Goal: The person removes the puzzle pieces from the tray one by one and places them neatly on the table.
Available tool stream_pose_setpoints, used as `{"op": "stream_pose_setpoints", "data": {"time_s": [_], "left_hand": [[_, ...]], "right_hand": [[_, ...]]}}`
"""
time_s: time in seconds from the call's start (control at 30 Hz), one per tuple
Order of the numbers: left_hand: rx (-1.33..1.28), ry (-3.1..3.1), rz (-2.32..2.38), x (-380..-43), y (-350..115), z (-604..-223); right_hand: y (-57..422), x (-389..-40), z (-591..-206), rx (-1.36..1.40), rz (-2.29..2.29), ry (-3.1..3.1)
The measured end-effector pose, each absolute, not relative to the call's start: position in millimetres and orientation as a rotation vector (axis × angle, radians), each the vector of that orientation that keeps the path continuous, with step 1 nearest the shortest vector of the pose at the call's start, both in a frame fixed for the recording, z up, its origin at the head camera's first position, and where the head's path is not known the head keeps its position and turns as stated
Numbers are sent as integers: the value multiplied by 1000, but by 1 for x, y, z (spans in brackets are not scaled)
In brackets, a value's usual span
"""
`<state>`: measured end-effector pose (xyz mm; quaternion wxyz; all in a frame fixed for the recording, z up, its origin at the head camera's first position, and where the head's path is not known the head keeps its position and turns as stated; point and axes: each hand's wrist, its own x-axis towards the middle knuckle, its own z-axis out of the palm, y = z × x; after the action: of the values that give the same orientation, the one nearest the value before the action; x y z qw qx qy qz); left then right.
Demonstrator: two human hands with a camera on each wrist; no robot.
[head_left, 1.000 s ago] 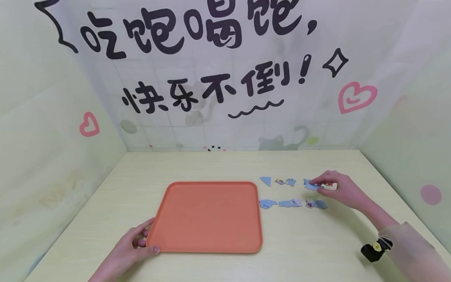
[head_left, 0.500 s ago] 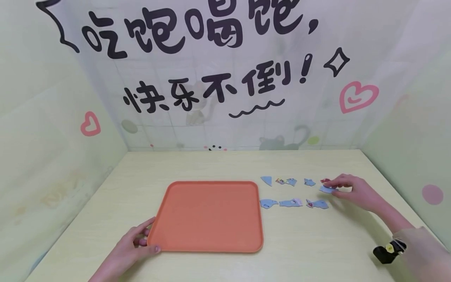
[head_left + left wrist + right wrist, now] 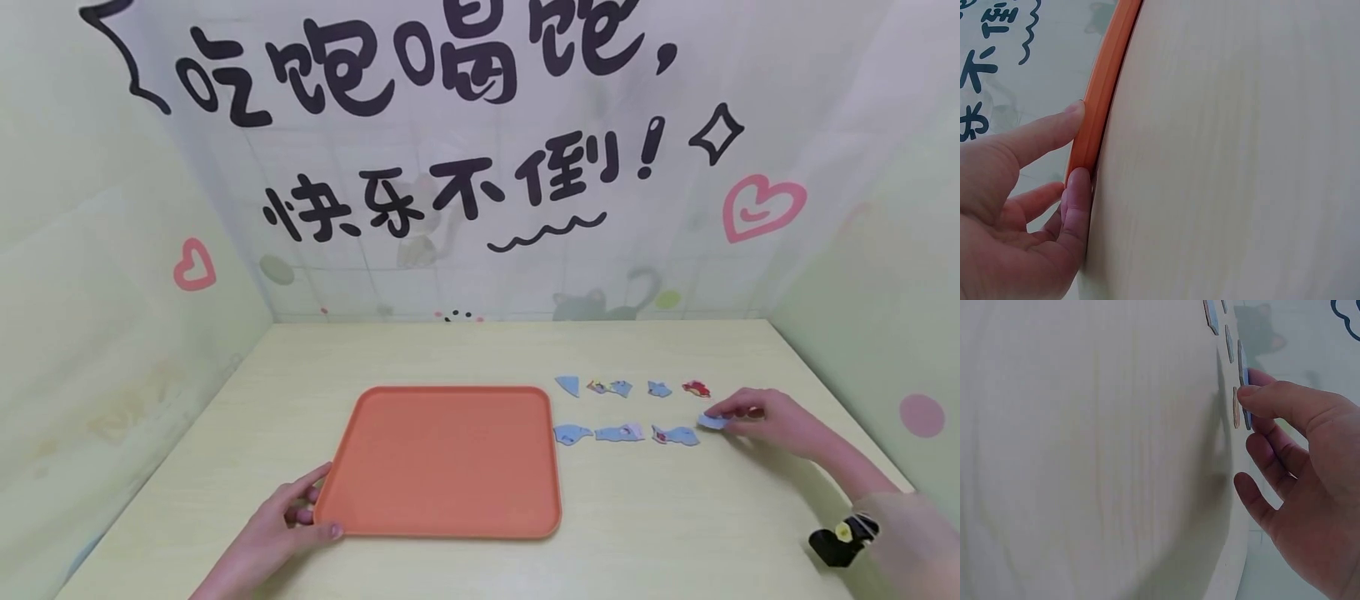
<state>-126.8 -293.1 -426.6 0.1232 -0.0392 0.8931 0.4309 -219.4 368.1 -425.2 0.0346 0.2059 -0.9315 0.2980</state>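
Note:
My right hand (image 3: 772, 421) pinches a light-blue puzzle piece (image 3: 712, 422) between thumb and fingers, just right of the front row. In the right wrist view the held piece (image 3: 1244, 375) appears edge-on, with the thumb on it and the other fingers spread below. An orange-red rectangular tray (image 3: 442, 462) lies on the table. Its near left corner is gripped by my left hand (image 3: 273, 529), thumb at the front rim and fingers along the left side. The left wrist view shows fingers against the tray's side wall (image 3: 1100, 94).
Behind lie a blue triangular piece (image 3: 568, 385), a multicoloured piece (image 3: 619, 387), a small blue piece (image 3: 659, 388) and a red piece (image 3: 697, 388). In front lie more blue pieces (image 3: 573, 434), close to the tray's right edge. Printed cloth walls (image 3: 450, 275) enclose the table.
My right hand has carried the blue piece to the right and then nearer, uncovering the small blue and red pieces in the back row. The left hand and tray have stayed put.

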Motion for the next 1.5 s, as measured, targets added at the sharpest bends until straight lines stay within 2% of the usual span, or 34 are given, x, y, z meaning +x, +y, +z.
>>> {"op": "stream_pose_setpoints", "data": {"time_s": [0.77,1.5], "left_hand": [[-161,2623,1184,-131,-295,-430],[-148,2628,1196,-130,-295,-429]], "right_hand": [[389,-219,-439,873,1155,-2856],[389,-222,-441,869,1203,-2859]]}}
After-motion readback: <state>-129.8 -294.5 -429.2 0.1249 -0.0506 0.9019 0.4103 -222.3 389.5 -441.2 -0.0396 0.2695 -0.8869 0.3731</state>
